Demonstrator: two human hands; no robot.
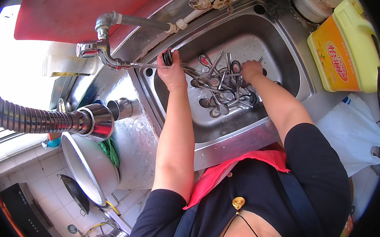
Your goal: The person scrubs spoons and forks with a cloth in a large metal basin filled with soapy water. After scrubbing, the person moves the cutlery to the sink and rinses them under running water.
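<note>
My left hand (171,72) is closed around a bundle of metal spoons (167,58), their bowls stacked at its upper side and handles pointing right over the sink. Water from the chrome tap (117,64) runs onto this hand. My right hand (252,70) reaches among the loose metal spoons (223,98) heaped in the stainless steel sink (251,45). Its fingertips are hidden among the spoons, so its hold is unclear.
A yellow plastic jug (347,48) and a white plastic bag (349,130) are right of the sink. Leftward are a metal cup (123,109), a large metal basin (94,164) with a green cloth (109,152), and a flexible metal duct (38,119). Pipes run behind the sink.
</note>
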